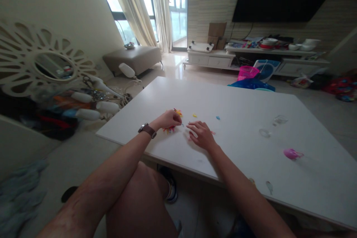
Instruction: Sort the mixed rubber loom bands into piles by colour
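Observation:
My left hand (170, 119), with a watch (147, 130) on its wrist, pinches a small, thin bluish piece (182, 124) just above the white table (223, 98). Around and under that hand lies a pile of small colourful pieces (169, 129), red, yellow and orange, partly covered by it; their kind is too small to tell. My right hand (202, 134) is close by on the right, its fingers apart and pointing toward the left fingertips. Beyond the hands lie a yellow piece (194, 115) and a blue piece (218, 118). A reddish piece (213, 132) shows beside the right hand.
On the table's right side are clear plastic items (280, 119), a clear ring-like piece (264, 132), a pink object (292, 154) and a small translucent item (269, 187). A lamp with white shades (107, 107) stands left of the table. A pink basket (247, 72) sits behind it.

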A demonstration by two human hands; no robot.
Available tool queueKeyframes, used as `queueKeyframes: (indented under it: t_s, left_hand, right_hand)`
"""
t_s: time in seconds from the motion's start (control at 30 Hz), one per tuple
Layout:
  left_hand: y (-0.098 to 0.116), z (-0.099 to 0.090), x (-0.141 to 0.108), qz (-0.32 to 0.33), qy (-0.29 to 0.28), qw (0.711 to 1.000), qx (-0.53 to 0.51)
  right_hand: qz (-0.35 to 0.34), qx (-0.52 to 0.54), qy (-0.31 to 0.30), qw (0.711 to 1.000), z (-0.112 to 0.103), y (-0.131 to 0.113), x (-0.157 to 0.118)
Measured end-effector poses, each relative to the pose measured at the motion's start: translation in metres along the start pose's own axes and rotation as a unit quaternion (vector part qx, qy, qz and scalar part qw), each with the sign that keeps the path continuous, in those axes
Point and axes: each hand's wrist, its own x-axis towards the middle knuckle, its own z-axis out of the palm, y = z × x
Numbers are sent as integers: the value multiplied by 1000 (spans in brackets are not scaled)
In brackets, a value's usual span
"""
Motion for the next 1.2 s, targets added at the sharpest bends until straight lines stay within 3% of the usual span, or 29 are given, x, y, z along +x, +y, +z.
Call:
queueKeyframes:
  t_s: [0.2,0.43,0.53,0.63,0.77,0.9,1.2]
  left_hand:
    - [13,7,3,24,0,1000,-2]
    - [11,8,4,25,1,1000,-4]
    - [5,3,1,-4,35,999,-14]
    - [-3,-6,-5,-37,68,997,-28]
    - [-11,-15,-13,-81,106,990,-51]
    - [-11,-16,-18,-100,105,987,-62]
    - [-11,-16,-14,-97,115,987,-48]
  right_hand:
    - [-29,12,-38,999,2,0,-2]
    - [-15,43,-14,999,3,6,-3]
    - [80,29,61,994,-3,30,-7]
    - [243,-40,144,959,-11,61,-15]
    - [377,-94,160,908,-13,87,-24]
    - [414,-112,157,890,-10,90,-26]
    - [420,-106,135,891,-11,88,-27]
